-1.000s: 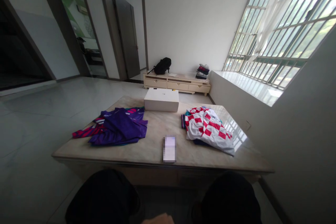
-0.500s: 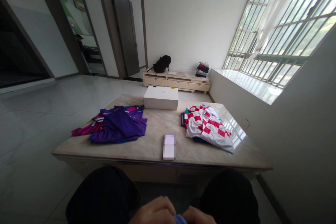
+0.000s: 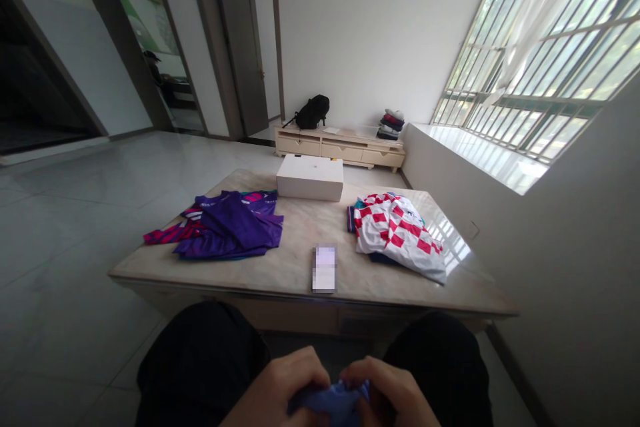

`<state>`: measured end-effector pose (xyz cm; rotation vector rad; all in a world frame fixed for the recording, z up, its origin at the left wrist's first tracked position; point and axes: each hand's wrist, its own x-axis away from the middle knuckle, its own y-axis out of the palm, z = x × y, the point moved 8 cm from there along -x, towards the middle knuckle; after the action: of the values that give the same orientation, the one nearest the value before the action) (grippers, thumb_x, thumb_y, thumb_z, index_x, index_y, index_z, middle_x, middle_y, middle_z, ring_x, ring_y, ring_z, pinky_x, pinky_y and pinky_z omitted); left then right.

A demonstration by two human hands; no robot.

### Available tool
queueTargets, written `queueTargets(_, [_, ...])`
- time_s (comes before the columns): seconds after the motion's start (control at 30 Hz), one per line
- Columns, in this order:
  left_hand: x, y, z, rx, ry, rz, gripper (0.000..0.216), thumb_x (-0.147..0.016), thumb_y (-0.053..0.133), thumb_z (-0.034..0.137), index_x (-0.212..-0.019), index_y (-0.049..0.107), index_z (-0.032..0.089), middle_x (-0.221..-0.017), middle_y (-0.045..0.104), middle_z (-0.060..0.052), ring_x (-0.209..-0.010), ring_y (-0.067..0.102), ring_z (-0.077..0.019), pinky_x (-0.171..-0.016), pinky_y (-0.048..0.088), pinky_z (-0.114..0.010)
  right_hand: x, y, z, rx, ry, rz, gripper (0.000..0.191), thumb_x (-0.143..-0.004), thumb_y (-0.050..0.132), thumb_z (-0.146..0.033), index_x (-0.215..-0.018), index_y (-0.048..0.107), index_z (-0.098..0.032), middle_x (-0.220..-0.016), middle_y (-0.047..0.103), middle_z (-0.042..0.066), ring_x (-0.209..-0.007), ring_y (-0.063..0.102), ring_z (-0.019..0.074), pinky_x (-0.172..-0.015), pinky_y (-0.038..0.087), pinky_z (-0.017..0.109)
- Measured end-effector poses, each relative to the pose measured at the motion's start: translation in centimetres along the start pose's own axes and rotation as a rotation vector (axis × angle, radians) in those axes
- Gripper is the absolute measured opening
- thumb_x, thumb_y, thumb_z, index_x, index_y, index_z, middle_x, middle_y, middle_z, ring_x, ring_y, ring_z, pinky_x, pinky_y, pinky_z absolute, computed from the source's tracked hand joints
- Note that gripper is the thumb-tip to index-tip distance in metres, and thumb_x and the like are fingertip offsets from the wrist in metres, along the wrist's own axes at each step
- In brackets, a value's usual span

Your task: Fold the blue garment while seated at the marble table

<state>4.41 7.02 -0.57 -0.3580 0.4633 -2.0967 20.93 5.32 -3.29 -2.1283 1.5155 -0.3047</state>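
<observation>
The flat thing [image 3: 325, 268] on the table is blurred out, so it can't be identified. The blue cloth [image 3: 330, 400] is mostly hidden by both hands and cut off at the bottom edge

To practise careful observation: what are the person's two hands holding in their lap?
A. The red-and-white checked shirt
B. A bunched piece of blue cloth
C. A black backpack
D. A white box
B. The left hand and right hand both close on a crumpled blue cloth between the knees, while the white box and the checked shirt lie untouched on the table.
</observation>
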Motion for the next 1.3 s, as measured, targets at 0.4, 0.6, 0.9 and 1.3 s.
queueTargets(0.4, [-0.4,-0.7,1.6,0.106,0.076,0.202,0.018,-0.08,0.067,0.002,-0.081,0.066,0.02,-0.083,0.066,0.004,-0.079,0.063,-0.0133,-0.073,0.045,-0.021,-0.4,-1.8,-3.9,-0.03,-0.167,0.098,0.014,-0.092,0.064,-0.017,-0.102,0.071,-0.025,-0.082,0.061,0.0,-0.058,0.051,0.01,-0.054,0.039,0.022])
queueTargets(0.6, [-0.6,0.0,0.4,0.089,-0.007,0.121,0.013,-0.081,0.075,0.009,-0.082,0.067,0.02,-0.084,0.065,0.005,-0.081,0.061,-0.0139,-0.074,0.042,-0.022,-0.5,-4.3,-6.0,0.082,-0.327,0.203,0.024,-0.089,0.058,-0.006,-0.103,0.065,-0.024,-0.084,0.062,0.0,-0.061,0.054,0.0109,-0.054,0.042,0.021])
queueTargets(0.9, [-0.4,0.4,-1.7,0.106,-0.076,0.086,0.015,-0.09,0.072,0.029,-0.083,0.064,0.018,-0.08,0.06,0.004,-0.073,0.054,-0.0145,-0.067,0.038,-0.024,-0.3,-7.3,-6.3,0.301,-0.395,0.308,0.037,-0.094,0.061,-0.006,-0.126,0.066,-0.024,-0.095,0.067,0.005,-0.078,0.066,0.0157,-0.068,0.054,0.025])
queueTargets(1.3, [-0.3,-0.4,-2.0,0.205,-0.136,0.105,0.017,-0.074,0.082,0.019,-0.078,0.066,0.018,-0.081,0.061,0.005,-0.082,0.057,-0.0166,-0.075,0.04,-0.025,-1.1,-8.4,-4.7,0.092,-0.232,0.292,0.022,-0.097,0.06,-0.013,-0.107,0.073,-0.027,-0.098,0.064,0.003,-0.087,0.067,0.0169,-0.075,0.055,0.026])
